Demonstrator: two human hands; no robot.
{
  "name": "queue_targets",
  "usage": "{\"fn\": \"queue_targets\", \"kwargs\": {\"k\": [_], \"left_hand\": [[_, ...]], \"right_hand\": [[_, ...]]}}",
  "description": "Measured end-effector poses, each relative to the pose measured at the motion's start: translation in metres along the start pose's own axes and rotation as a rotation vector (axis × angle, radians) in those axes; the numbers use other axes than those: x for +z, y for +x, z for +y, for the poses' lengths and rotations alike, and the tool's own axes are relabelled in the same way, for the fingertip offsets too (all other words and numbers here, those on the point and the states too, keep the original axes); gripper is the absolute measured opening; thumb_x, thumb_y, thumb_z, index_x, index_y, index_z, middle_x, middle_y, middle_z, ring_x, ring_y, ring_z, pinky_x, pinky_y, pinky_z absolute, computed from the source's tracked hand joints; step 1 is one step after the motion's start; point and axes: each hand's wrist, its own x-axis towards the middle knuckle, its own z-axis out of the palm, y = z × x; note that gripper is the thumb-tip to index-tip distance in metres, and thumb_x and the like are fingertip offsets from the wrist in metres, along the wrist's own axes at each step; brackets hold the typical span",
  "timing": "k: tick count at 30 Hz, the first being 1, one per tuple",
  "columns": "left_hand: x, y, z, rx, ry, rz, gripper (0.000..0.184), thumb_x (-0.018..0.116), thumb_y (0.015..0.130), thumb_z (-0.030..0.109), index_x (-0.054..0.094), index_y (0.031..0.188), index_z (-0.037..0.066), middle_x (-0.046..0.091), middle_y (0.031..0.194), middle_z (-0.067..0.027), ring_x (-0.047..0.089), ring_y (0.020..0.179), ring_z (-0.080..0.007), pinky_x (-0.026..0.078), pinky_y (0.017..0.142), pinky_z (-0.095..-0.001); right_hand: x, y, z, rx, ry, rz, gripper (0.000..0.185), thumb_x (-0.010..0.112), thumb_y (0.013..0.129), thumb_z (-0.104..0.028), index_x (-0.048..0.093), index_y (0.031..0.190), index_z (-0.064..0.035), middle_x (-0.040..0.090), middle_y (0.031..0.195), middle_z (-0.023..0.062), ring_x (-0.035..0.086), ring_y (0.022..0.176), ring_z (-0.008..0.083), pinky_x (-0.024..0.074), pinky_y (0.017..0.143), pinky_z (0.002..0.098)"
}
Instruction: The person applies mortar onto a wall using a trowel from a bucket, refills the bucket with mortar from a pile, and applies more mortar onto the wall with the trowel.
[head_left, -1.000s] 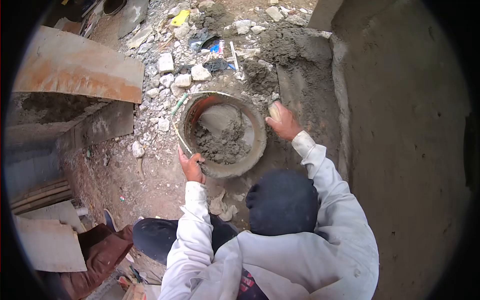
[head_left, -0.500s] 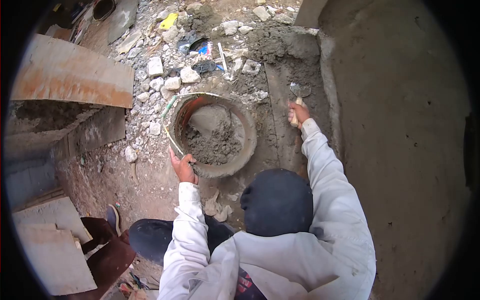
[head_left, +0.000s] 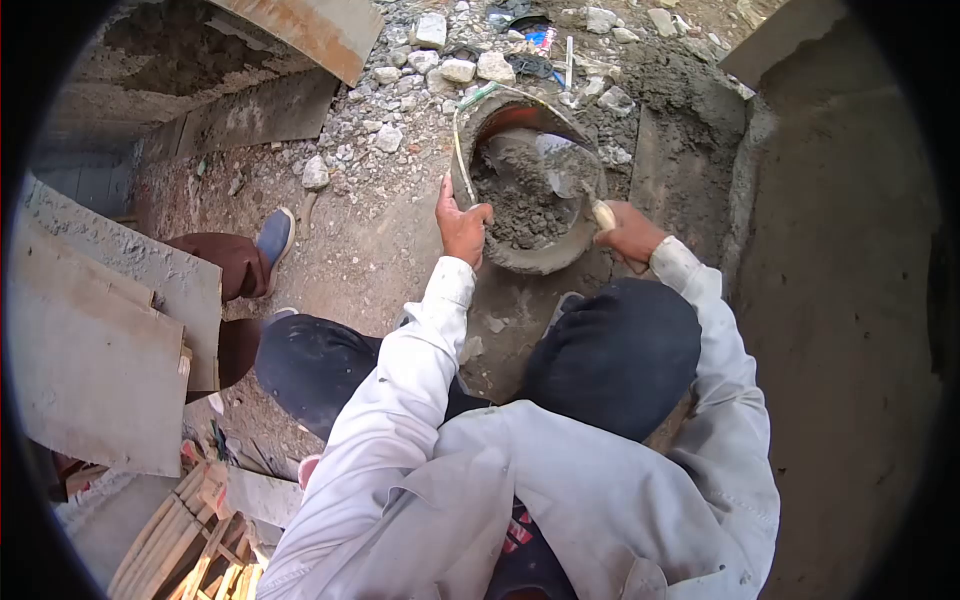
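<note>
A round bucket (head_left: 548, 258) with a mortar-caked rim stands in front of my knees, partly filled with wet grey mortar (head_left: 525, 205). My left hand (head_left: 463, 225) is closed on its near-left rim, thumb over the edge. At the right side of the bucket, my right hand (head_left: 632, 236) wraps round the pale handle of a trowel (head_left: 603, 214). The trowel's blade reaches inside the bucket, over the mortar; exactly where it meets the mortar is blurred.
Broken stones (head_left: 495, 67) and rubble lie beyond the bucket. A smeared mortar strip (head_left: 685, 160) runs along a low edge beside the grey surface (head_left: 840, 300) at right. Boards (head_left: 95, 330) stand at left, near another person's shoe (head_left: 275, 237).
My right hand has brought the trowel from the mortar strip on the right over into the bucket. My left hand keeps hold of the rim. The view has shifted, showing more on the left.
</note>
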Motion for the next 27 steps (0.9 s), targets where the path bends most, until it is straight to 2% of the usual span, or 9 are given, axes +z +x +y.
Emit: {"fn": "queue_targets", "kwargs": {"k": [2, 3, 8, 11, 14, 19, 22, 25, 27], "left_hand": [[0.007, -0.013, 0.002, 0.011, -0.009, 0.008, 0.091, 0.054, 0.067, -0.018, 0.023, 0.152, -0.005, 0.057, 0.121, -0.0118, 0.055, 0.075, -0.0125, 0.047, 0.059, -0.0248], [0.012, -0.017, 0.005, 0.028, -0.015, 0.013, 0.091, 0.054, 0.067, -0.018, 0.023, 0.152, -0.005, 0.057, 0.121, -0.0116, 0.055, 0.076, -0.0128, 0.047, 0.059, -0.0249], [0.012, -0.025, -0.004, 0.039, 0.040, 0.061, 0.093, 0.055, 0.065, -0.019, 0.023, 0.152, -0.006, 0.056, 0.120, -0.0117, 0.055, 0.075, -0.0129, 0.046, 0.057, -0.0255], [0.007, -0.020, -0.019, 0.045, 0.039, 0.047, 0.081, 0.058, 0.064, -0.011, 0.039, 0.143, -0.009, 0.056, 0.124, -0.0119, 0.057, 0.105, -0.0175, 0.050, 0.085, -0.0266], [0.014, -0.027, -0.018, 0.064, 0.028, 0.065, 0.087, 0.054, 0.066, -0.019, 0.031, 0.148, -0.005, 0.059, 0.111, -0.0097, 0.057, 0.079, -0.0134, 0.047, 0.056, -0.0246], [0.019, -0.053, 0.019, -0.047, -0.087, 0.077, 0.082, 0.054, 0.067, -0.018, 0.034, 0.146, -0.006, 0.059, 0.112, -0.0095, 0.057, 0.083, -0.0141, 0.048, 0.061, -0.0242], [0.014, -0.059, 0.023, -0.040, -0.067, 0.122, 0.085, 0.053, 0.067, -0.019, 0.029, 0.147, -0.008, 0.058, 0.112, -0.0104, 0.055, 0.085, -0.0138, 0.048, 0.065, -0.0237], [0.013, -0.050, 0.022, -0.012, -0.110, 0.190, 0.076, 0.053, 0.065, -0.017, 0.043, 0.139, -0.005, 0.059, 0.110, -0.0061, 0.056, 0.088, -0.0132, 0.046, 0.065, -0.0231], [0.013, -0.051, 0.021, -0.017, -0.140, 0.136, 0.076, 0.053, 0.065, -0.017, 0.042, 0.140, -0.005, 0.059, 0.109, -0.0063, 0.055, 0.086, -0.0130, 0.046, 0.062, -0.0236]], "right_hand": [[0.026, 0.012, -0.059, 0.297, -0.352, -0.097, 0.034, 0.065, 0.078, -0.016, 0.062, 0.106, 0.0037, 0.069, 0.100, 0.0251, 0.069, 0.097, 0.0358, 0.0536, 0.082, 0.0451], [0.047, 0.028, -0.052, 0.169, -0.582, -0.060, 0.034, 0.063, 0.078, -0.015, 0.064, 0.107, 0.0031, 0.068, 0.105, 0.0262, 0.066, 0.104, 0.0384, 0.0523, 0.087, 0.0465], [-0.001, 0.002, -0.055, -0.182, -0.700, -0.122, 0.035, 0.065, 0.076, -0.014, 0.060, 0.108, 0.0000, 0.068, 0.101, 0.0258, 0.065, 0.102, 0.0416, 0.0510, 0.089, 0.0481], [-0.018, 0.005, -0.060, -0.016, -0.670, 0.120, 0.035, 0.064, 0.078, -0.013, 0.059, 0.109, 0.0030, 0.068, 0.098, 0.0261, 0.068, 0.095, 0.0401, 0.0537, 0.084, 0.0461], [0.025, 0.033, -0.061, 0.276, -0.558, -0.054, 0.038, 0.063, 0.078, -0.014, 0.064, 0.110, 0.0061, 0.070, 0.098, 0.0264, 0.071, 0.091, 0.0367, 0.0557, 0.081, 0.0434], [0.016, -0.008, -0.099, -0.086, -0.750, -0.283, 0.033, 0.064, 0.074, -0.013, 0.062, 0.105, -0.0004, 0.069, 0.102, 0.0229, 0.065, 0.103, 0.0402, 0.0509, 0.090, 0.0455], [-0.011, -0.022, -0.105, -0.145, -0.858, -0.027, 0.033, 0.063, 0.077, -0.009, 0.060, 0.109, -0.0013, 0.067, 0.099, 0.0243, 0.065, 0.098, 0.0415, 0.0521, 0.085, 0.0479], [-0.022, 0.006, -0.046, 0.127, -0.916, -0.089, 0.019, 0.062, 0.081, -0.013, 0.063, 0.091, 0.0029, 0.068, 0.078, 0.0196, 0.069, 0.077, 0.0363, 0.0549, 0.073, 0.0441], [-0.009, -0.007, -0.058, 0.395, -0.505, -0.404, 0.019, 0.063, 0.080, -0.015, 0.062, 0.085, 0.0032, 0.065, 0.070, 0.0142, 0.067, 0.068, 0.0285, 0.0538, 0.066, 0.0402]]}}
